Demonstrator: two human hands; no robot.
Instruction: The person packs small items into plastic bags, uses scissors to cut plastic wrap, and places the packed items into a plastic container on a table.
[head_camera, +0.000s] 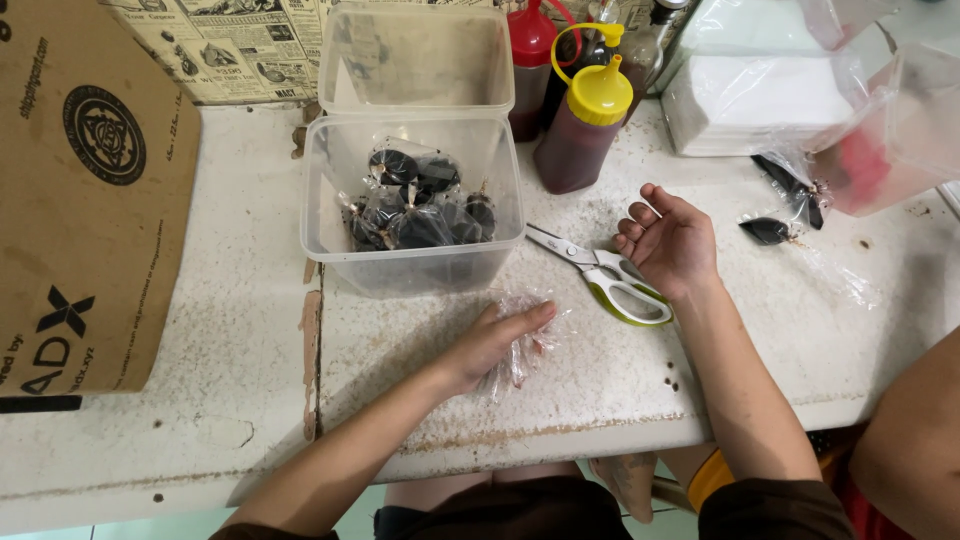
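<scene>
On the table (600, 390), near edge: worn white surface, speckled.
Left hand (490, 345): palm down, fingers flat and pressing on a small clear plastic bag (527, 345); grip not closed around it.
Clear plastic bag: crumpled, at table centre, just near of the tub.
Right hand (668, 240): grip open, fingers loosely curled, holding nothing; its heel rests against the scissors (605, 275).
Scissors: green and white handles, lying closed, blades pointing far left.
Tub (330, 200): clear, far left of the hands; holds small tied bags of dark sauce (420, 210).
Squeeze bottle (582, 125): dark sauce, yellow cap, far centre.
Cardboard box (90, 180): left edge.
</scene>
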